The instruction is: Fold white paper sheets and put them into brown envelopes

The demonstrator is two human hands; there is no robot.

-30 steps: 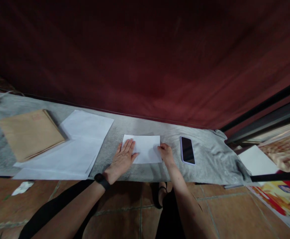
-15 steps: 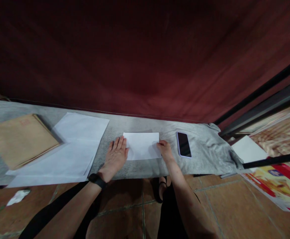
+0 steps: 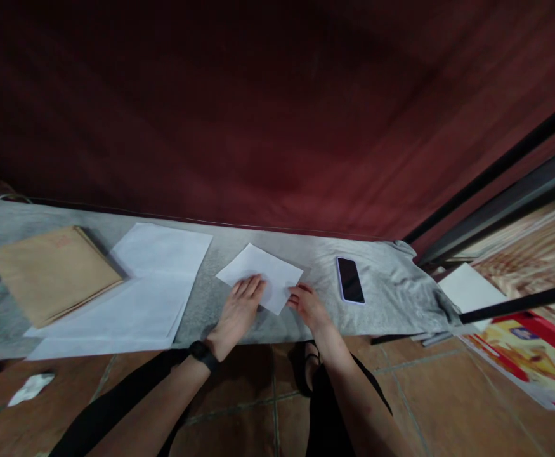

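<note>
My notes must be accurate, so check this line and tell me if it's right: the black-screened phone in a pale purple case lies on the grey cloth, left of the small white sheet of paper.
Wrong side: the head view shows the black-screened phone in a pale purple case lying on the grey cloth, right, not left, of the small white sheet of paper.

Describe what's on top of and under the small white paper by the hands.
Over the paper, the left hand covers the near-left part and the right hand overlaps the near-right edge. Gray cloth surrounds it; whatever is directly underneath is covered.
</note>
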